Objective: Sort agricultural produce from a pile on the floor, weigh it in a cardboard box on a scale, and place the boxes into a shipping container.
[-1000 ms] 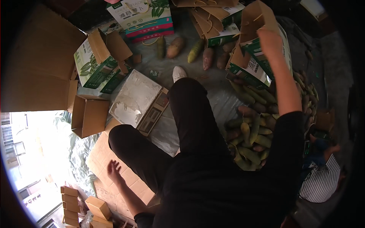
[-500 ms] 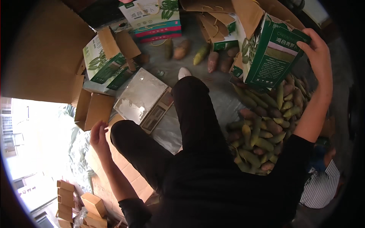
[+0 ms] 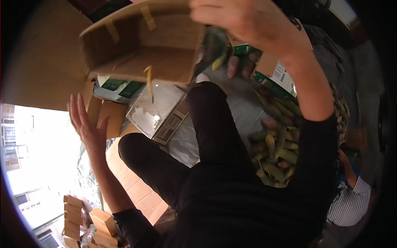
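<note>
My right hand (image 3: 237, 18) grips the upper right edge of an open cardboard carton (image 3: 165, 37), held up in front of me with its bare brown inside showing. A twisted yellow cord handle (image 3: 149, 80) hangs from the carton's lower side. Below the carton lies a flat weighing scale (image 3: 151, 113) with a worn, pale plate, partly covered by it. My left hand (image 3: 87, 124) is raised at the left, fingers stretched and spread, holding nothing. It is near the carton's lower left corner but apart from it.
Green, elongated radishes (image 3: 279, 142) are heaped to the right of my knees. Another green and white carton (image 3: 279, 76) stands beyond them. A small brown box (image 3: 111, 115) sits left of the scale. A person in a striped garment (image 3: 351, 202) is at the lower right.
My right hand has carried the carton from above the radish heap leftward to over the scale, turning its inside toward me. My left hand has risen and spread its fingers.
</note>
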The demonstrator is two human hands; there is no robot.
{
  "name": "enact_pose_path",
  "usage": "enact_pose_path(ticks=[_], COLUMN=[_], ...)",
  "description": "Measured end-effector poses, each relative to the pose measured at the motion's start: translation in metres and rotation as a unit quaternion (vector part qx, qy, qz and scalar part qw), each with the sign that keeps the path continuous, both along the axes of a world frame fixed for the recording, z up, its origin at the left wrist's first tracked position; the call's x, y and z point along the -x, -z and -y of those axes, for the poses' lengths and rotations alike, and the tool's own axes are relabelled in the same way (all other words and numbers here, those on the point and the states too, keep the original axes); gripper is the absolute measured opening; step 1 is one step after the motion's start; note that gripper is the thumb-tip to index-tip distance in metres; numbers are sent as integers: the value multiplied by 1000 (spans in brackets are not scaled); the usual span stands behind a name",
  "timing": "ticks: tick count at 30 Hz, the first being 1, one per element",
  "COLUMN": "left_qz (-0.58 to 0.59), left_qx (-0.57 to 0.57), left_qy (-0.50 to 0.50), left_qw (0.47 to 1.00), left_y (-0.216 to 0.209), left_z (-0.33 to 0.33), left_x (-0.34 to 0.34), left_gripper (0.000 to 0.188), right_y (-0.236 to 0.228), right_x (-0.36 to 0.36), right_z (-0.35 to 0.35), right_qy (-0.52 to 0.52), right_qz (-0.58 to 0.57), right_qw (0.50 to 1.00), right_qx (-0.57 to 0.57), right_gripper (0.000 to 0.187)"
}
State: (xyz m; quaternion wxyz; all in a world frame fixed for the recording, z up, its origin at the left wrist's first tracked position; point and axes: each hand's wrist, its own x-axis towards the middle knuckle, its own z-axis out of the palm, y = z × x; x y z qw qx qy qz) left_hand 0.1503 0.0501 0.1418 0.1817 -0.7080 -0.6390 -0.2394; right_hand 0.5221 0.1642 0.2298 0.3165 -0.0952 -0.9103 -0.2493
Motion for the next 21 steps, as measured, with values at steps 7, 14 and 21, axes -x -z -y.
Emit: enact_pose_path(ticks=[7, 14, 21], left_qz=[83, 43, -11], left_qx=[262, 248, 329], left_qy=[-4, 8, -85], left_qw=[961, 968, 940], left_y=[10, 58, 99], left_z=[4, 8, -9], left_x=[38, 46, 49], left_gripper=[30, 16, 22], right_y=[25, 78, 269], right_x=[49, 10, -111], right_z=[-12, -20, 34], right_qy=[-66, -5, 310], right_qz=[-30, -152, -151], right_qw=[996, 976, 766], right_qx=[48, 154, 542], right_gripper=[4, 13, 20])
